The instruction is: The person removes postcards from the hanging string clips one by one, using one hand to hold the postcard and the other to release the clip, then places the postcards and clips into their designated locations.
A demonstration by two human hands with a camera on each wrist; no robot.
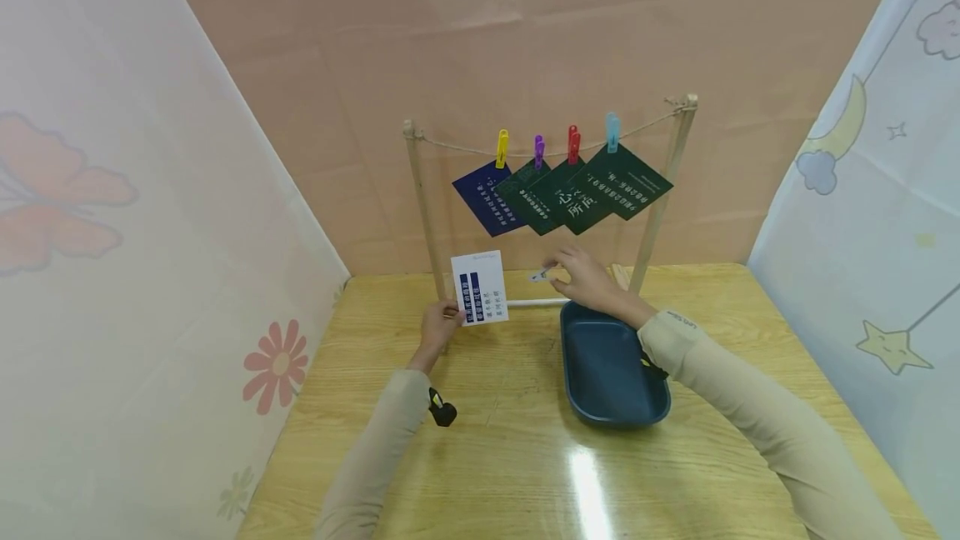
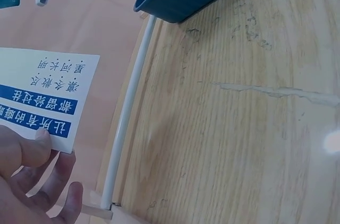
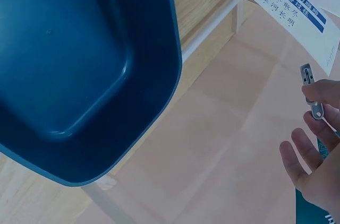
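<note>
My left hand (image 1: pixel 438 327) pinches the lower left corner of a white card (image 1: pixel 487 269) with blue bands and printed characters, thumb in front and fingers behind. To its right, my right hand (image 1: pixel 588 280) pinches a pale grey clothespin (image 3: pixel 308 88) between thumb and index finger, the other fingers spread. Clothespin and card are apart. Above both hands, a string (image 1: pixel 465 148) runs between two wooden posts. Dark cards hang from it by a yellow clothespin (image 1: pixel 502 148), a purple clothespin (image 1: pixel 538 152), a red clothespin (image 1: pixel 573 145) and a light blue clothespin (image 1: pixel 612 133), overlapping each other.
A dark blue plastic basin (image 1: pixel 615 422) stands on the wooden table (image 1: pixel 502 457), below my right forearm. A white rod (image 1: pixel 534 302) joins the posts near the table. Patterned cloth walls stand left and right, with a plain pinkish backdrop (image 1: pixel 525 40) behind.
</note>
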